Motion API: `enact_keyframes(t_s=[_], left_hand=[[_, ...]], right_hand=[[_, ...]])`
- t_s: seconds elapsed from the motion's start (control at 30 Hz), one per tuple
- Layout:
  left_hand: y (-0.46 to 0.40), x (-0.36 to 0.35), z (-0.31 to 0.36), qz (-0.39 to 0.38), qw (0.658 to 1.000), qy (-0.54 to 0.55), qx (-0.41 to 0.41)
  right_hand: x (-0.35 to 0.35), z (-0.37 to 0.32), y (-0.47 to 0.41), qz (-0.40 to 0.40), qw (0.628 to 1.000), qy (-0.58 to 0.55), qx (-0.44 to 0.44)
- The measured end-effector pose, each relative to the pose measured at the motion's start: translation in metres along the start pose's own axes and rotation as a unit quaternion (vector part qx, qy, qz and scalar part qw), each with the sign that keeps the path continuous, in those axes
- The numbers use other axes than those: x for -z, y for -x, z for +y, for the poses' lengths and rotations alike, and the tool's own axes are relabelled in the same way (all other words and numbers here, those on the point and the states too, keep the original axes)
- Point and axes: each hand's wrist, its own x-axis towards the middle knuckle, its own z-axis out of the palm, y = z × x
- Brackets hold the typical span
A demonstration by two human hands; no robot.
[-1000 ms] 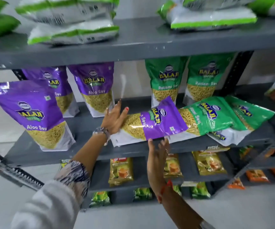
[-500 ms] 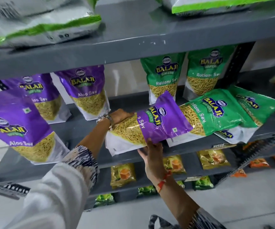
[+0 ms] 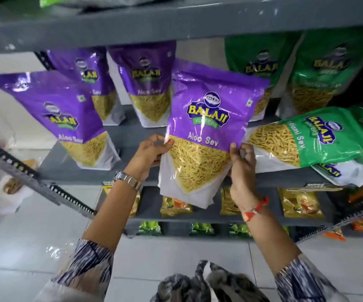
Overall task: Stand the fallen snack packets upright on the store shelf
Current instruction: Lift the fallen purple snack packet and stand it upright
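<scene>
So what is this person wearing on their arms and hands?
Both forearms are bare, with dark-and-white patterned sleeves pushed up. The left wrist carries a silver metal watch; the right wrist has a red and orange thread band. A fingernail on the left hand is painted red.

Grey shelf (image 3: 130, 136) – purple packets (image 3: 67, 118) upright, green packets (image 3: 320, 138) fallen.

Left hand (image 3: 149, 152) and right hand (image 3: 242, 162) raised — fingers pinched closed, forearms extended.

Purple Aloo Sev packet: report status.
Both hands, left hand and right hand, grip purple packet upright, its base below the shelf edge. Green packets lie fallen alongside.
</scene>
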Motion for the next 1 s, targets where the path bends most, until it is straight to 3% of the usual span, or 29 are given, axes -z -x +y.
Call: enact_keyframes(t_s=[0.17,0.43,0.63,1.0], left_hand=[[0.036,0.022,-0.007,0.009,0.997,0.061,-0.041],[0.03,0.044,-0.02,0.134,0.984,0.093,-0.071],[-0.006,0.058,-0.008,0.223,0.962,0.124,-0.1],[-0.023,0.06,-0.037,0.286,0.946,0.121,-0.096]], right_hand=[[-0.007,-0.012,0.014,-0.085,0.996,-0.025,0.01],[-0.05,0.003,0.012,-0.168,0.985,-0.026,0.002],[-0.099,0.012,-0.009,-0.205,0.978,-0.045,0.005],[-0.119,0.033,-0.016,-0.214,0.977,0.004,0.011]])
